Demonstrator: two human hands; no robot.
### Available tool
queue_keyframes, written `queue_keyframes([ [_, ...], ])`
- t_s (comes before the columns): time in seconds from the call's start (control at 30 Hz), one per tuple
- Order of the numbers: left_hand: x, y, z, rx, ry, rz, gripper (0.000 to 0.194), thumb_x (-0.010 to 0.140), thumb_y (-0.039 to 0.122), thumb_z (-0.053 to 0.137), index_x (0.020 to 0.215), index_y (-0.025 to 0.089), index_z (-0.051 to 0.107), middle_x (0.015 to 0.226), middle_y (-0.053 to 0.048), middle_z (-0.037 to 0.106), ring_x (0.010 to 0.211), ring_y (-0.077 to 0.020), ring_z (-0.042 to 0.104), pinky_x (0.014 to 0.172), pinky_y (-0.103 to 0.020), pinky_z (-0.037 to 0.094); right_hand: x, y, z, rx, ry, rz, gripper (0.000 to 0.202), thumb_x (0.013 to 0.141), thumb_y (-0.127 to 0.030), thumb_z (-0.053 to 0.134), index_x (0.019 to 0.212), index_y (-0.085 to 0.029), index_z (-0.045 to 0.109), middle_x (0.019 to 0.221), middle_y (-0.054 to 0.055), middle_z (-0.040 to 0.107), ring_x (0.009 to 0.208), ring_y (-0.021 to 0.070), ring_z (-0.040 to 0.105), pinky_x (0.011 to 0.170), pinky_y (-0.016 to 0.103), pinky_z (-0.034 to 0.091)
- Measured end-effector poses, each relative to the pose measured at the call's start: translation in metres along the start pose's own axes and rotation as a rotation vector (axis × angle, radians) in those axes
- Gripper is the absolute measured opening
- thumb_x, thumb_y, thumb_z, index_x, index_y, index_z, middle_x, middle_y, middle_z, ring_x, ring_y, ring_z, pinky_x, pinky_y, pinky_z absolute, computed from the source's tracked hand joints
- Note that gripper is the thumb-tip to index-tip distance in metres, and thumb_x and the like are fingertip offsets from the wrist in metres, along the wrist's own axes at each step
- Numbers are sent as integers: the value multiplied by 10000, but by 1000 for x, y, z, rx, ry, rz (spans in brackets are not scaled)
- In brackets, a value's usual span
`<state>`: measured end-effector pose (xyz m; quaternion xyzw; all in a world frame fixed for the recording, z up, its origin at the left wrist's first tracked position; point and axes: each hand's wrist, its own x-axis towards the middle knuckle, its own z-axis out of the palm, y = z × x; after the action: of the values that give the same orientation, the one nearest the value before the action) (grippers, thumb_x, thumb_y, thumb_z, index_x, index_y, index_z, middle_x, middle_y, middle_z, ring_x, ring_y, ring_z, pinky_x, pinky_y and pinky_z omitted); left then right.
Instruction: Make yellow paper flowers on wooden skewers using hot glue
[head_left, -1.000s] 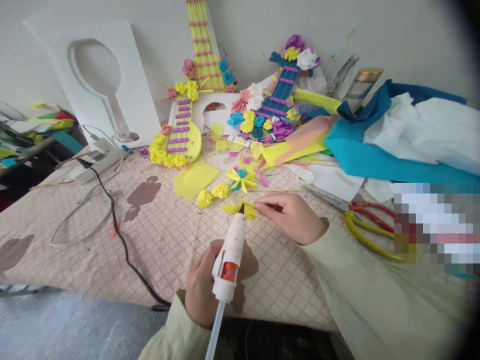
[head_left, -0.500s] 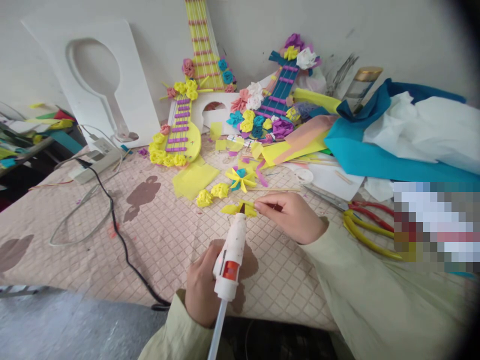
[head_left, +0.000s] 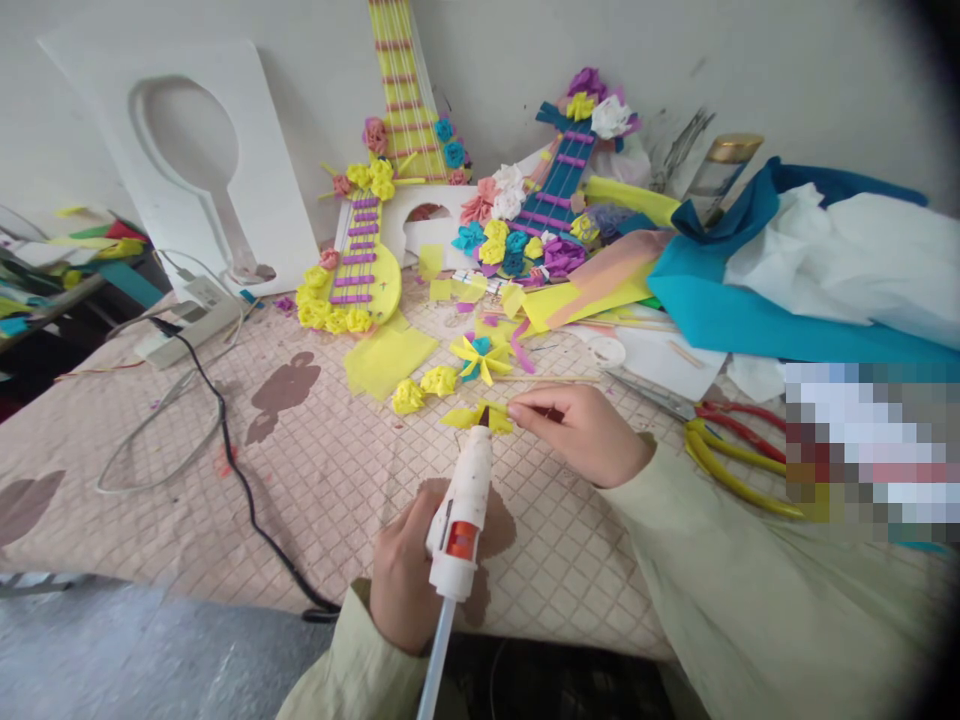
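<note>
My left hand [head_left: 405, 570] is wrapped round the handle of a white hot glue gun [head_left: 471, 480], with a clear glue stick [head_left: 436, 655] poking out of its back end. The dark nozzle meets a small yellow crepe paper piece [head_left: 461, 417] just above the cloth. Thumb and fingers of my right hand [head_left: 581, 428] pinch the right end of this yellow piece. Something dark shows between those fingers, too hidden to name. Just beyond lie two yellow paper flowers [head_left: 439, 380] and a yellow star-shaped paper flower [head_left: 486, 360] with a blue part.
Decorated yellow [head_left: 367, 270] and blue [head_left: 555, 190] toy instruments lean at the back. Red-handled scissors [head_left: 705, 412] and yellow-handled pliers [head_left: 739, 480] lie right, below blue fabric [head_left: 720, 300]. A black cord [head_left: 244, 480] and power strip [head_left: 184, 325] are left. A white cut-out board [head_left: 262, 170] leans against the wall.
Both hands, the glue gun and the yellow paper piece stay practically in place. Only the whole view has shifted very slightly.
</note>
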<state>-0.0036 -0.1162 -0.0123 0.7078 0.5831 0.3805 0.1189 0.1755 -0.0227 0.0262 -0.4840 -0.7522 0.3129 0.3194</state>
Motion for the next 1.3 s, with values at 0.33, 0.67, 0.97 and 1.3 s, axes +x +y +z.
queue_keyframes([
  [0.33, 0, -1, -2, 36, -41, 28, 108, 715, 211, 483, 801, 180, 540, 585, 7, 596, 446, -125, 565, 420, -215, 439, 0, 0, -1, -8, -32, 16, 282, 818, -302, 469, 641, -157, 634, 671, 27, 614, 641, 128, 525, 596, 259, 387],
  [0.67, -2, -9, -1, 73, -73, 94, 61, 707, 174, 489, 762, 177, 514, 606, -4, 605, 465, -133, 584, 414, -219, 445, 1, 2, -1, -30, -42, -13, 291, 823, -284, 460, 603, -157, 602, 633, 11, 564, 618, 116, 490, 590, 253, 368],
  [0.97, -3, -11, -1, 137, -59, 128, 30, 706, 173, 491, 722, 177, 515, 593, -12, 610, 453, -131, 581, 396, -216, 426, 1, 1, -2, -31, -47, -30, 304, 825, -269, 449, 568, -154, 565, 603, 1, 512, 603, 110, 465, 592, 253, 359],
  [1.3, -3, -11, 1, 74, -57, 113, 71, 713, 179, 481, 749, 167, 541, 590, -8, 600, 435, -120, 562, 397, -216, 420, 1, 0, -2, -22, -42, -25, 315, 824, -279, 450, 549, -161, 548, 583, -5, 496, 593, 110, 457, 586, 254, 354],
])
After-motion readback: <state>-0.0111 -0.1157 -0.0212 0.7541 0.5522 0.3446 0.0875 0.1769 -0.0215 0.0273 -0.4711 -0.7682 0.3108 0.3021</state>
